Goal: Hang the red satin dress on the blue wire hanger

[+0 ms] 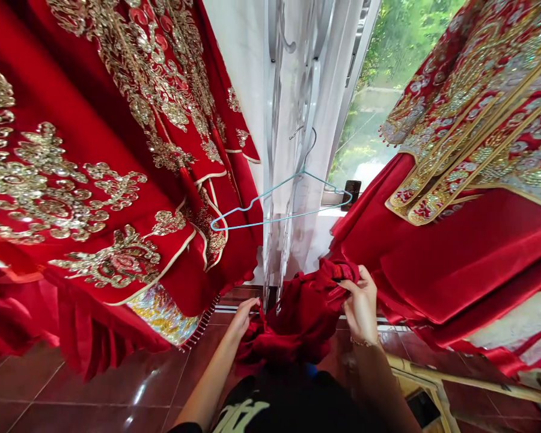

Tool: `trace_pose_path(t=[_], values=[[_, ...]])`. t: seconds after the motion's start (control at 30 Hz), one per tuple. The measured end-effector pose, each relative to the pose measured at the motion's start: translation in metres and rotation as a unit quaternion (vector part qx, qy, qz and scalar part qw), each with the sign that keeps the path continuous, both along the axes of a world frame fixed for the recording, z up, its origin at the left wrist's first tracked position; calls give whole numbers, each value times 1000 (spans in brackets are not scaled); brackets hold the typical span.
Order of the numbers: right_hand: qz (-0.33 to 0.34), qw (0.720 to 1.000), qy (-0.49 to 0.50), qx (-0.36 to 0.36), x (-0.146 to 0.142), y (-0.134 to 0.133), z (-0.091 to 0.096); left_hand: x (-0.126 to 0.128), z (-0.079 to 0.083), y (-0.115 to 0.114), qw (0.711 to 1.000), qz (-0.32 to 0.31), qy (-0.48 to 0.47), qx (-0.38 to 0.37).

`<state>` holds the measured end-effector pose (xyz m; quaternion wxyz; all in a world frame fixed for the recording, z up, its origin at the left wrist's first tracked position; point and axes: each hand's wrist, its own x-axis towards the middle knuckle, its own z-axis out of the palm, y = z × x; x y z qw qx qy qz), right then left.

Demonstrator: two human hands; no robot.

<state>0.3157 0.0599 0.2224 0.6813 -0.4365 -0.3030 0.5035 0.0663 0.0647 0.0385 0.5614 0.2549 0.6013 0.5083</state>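
A bunched dark red satin garment (pixel 297 319) hangs in front of me, gathered in both hands. My left hand (pixel 244 319) grips its lower edge, and my right hand (pixel 362 304) holds a fold at its upper right, with a thin chain bracelet on that wrist. Just above the cloth, a pale teal wire coat hanger (pixel 279 204) hangs by its hook, not touching either hand. Large red garments with gold embroidery hang on both sides: one at left (pixel 85 180), another at right (pixel 469 156).
A sheer white curtain (pixel 297 150) and a window (pixel 369 102) with green foliage stand ahead. A black phone (pixel 351 194) rests on the white sill. Glossy reddish-brown floor tiles (pixel 108 379) lie below, and a light wooden frame (pixel 437 382) sits low at right.
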Motion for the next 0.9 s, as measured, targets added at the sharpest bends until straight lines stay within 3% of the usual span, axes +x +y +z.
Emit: trace_pose_path(t=[0.17,0.27,0.37,0.53,0.67,0.73,0.8,0.9], values=[[45,998,31,-30,-10,-7,-4,27,43,-11,992,-7,-123,12],[60,997,35,-31,-18,-11,-5,49,71,-21,981,21,-140,128],[81,995,44,-32,-27,-16,-4,76,89,-26,966,20,-39,255],[158,986,43,-26,-34,-28,-6,95,91,-27,947,68,117,292],[193,979,46,-40,-31,-31,-11,81,88,-29,936,24,157,313],[195,979,33,-41,-25,-28,-13,74,88,-30,944,33,108,309],[178,983,-1,-38,-11,-23,-16,71,89,-31,955,83,17,284],[146,979,-135,-37,19,-14,-30,72,89,-34,956,137,-69,250]])
